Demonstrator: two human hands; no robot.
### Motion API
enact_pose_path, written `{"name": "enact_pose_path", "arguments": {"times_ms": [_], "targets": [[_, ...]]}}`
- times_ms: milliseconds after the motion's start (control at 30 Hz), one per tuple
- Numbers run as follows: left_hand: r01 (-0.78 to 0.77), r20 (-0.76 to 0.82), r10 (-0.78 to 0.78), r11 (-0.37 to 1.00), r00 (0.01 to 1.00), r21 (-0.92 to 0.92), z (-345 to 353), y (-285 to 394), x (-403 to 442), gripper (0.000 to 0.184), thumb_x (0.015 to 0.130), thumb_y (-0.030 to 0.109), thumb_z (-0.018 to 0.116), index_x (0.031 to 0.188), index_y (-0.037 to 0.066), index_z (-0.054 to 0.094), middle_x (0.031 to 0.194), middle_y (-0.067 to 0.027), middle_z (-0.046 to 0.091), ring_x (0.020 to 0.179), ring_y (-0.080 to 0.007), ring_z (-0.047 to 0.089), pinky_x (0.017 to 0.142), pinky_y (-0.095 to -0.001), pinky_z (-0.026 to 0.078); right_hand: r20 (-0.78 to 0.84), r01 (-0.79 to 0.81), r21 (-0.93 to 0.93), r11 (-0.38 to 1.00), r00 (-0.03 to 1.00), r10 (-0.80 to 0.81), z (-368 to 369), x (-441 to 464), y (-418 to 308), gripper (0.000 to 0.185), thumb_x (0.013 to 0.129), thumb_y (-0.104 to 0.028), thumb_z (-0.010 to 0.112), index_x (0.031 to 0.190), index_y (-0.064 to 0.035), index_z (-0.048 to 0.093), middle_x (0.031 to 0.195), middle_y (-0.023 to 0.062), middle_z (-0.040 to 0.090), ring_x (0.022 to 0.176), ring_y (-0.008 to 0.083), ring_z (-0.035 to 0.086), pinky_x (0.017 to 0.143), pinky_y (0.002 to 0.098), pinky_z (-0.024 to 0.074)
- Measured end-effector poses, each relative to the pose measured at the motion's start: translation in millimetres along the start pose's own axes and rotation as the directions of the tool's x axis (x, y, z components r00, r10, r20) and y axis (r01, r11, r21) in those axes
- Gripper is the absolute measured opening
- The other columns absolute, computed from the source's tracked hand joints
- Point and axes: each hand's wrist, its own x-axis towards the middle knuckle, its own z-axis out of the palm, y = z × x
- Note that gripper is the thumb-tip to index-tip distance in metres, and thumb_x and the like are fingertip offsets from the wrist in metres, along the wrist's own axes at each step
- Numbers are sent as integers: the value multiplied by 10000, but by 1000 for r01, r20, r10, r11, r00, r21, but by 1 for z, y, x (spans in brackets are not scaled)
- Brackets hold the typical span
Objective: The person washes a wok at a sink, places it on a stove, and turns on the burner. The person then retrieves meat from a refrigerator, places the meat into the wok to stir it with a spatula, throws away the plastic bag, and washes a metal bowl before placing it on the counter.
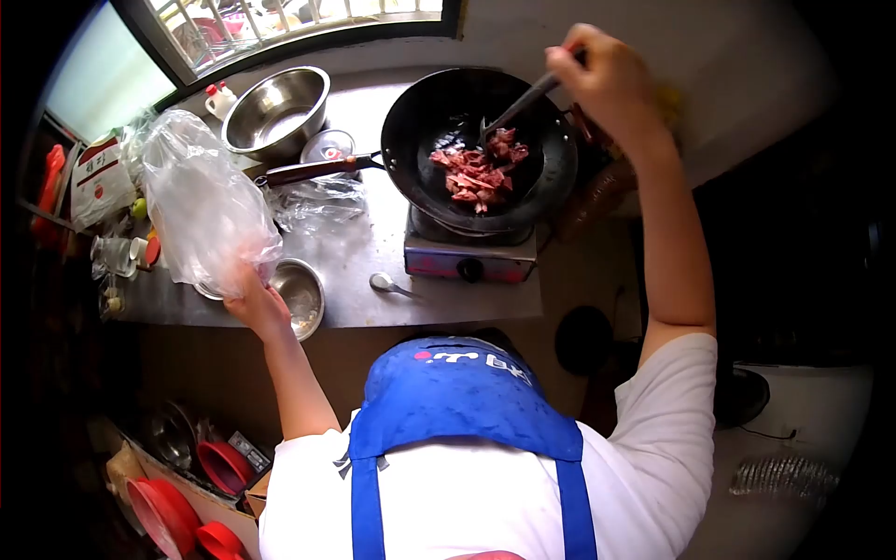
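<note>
In the head view my right hand [605, 82] is closed around the handle of a dark spatula [523, 105], whose lower end touches sliced red meat [478, 173]. That meat lies in a black wok [411, 121] on a gas stove [467, 261] with a dark knob. My left hand [255, 301] grips a clear plastic bag [196, 196], which is bunched at the hand and puffed out beyond it. Beside my left hand is a small metal bowl [303, 297] near the counter's front edge. Whether the bag holds anything is hard to make out.
A large steel basin [278, 112] stands behind the wok's wooden handle [313, 170]. A white spoon [390, 284] lies on the metal counter [364, 303]. Jars and bags crowd the left end. Red basins [163, 518] are at lower left. A barred window [280, 23] is at the back.
</note>
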Motion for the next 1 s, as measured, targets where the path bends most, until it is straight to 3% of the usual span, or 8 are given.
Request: {"name": "enact_pose_path", "arguments": {"times_ms": [100,167,300,400,633,700,900,1000], "targets": [[-28,-27,27,1000,999,-11,4,-3,0,205,806,9,574,1001,-52,583,1024,-94,601,905,-153,586,816,-278,471,-4,-314,315,896,943,332,-27,-37,49,246,832,-305,605,788,-63,624,534,17,536,445,119,506,435,246,407],[-6,12,5,1000,1000,3,0,-5,1,190,802,1,576,983,-56,588,1015,-94,604,892,-151,588,808,-279,475,-2,-521,461,718,809,588,-50,-70,54,239,843,-290,611,847,-53,643,536,-11,515,430,40,451,393,178,335],[-6,25,5,1000,1000,24,7,-5,0,185,789,-25,579,971,-54,591,996,-87,609,865,-149,596,788,-268,488,25,-612,565,553,683,730,-84,-132,58,284,863,-269,582,900,7,639,539,6,522,401,42,424,373,179,329],[6,87,-6,1000,996,3,20,-11,-3,199,778,-44,578,976,-53,589,988,-88,611,861,-153,600,793,-279,493,29,-686,514,515,613,789,-81,-162,49,279,872,-259,565,906,8,640,536,7,520,407,44,437,377,177,347],[12,144,-4,998,990,-58,57,-12,-17,227,769,-60,580,996,-51,583,998,-95,612,870,-171,602,801,-313,501,138,-617,492,615,752,644,-34,-194,7,208,884,-208,573,933,-20,648,671,26,590,557,54,547,480,177,442],[-6,155,18,997,988,-78,54,-16,-17,222,773,-56,581,995,-51,581,1004,-100,611,873,-176,603,802,-318,502,83,-530,546,649,805,587,-18,-198,1,204,892,-194,562,937,-13,644,675,30,594,564,58,557,494,173,451],[33,61,-31,999,998,-29,44,-12,-24,220,762,-53,583,982,-57,576,999,-102,609,873,-168,601,792,-294,495,-8,-473,643,603,783,622,-1,-212,16,198,896,-190,556,961,-21,638,663,34,609,539,55,565,485,171,465],[-19,28,18,1000,999,24,26,-13,-20,213,761,-44,581,974,-58,575,995,-93,608,869,-158,599,779,-275,490,-45,-502,589,633,762,646,-27,-215,24,200,892,-191,558,959,-21,639,638,37,605,483,51,544,449,149,445]]}}
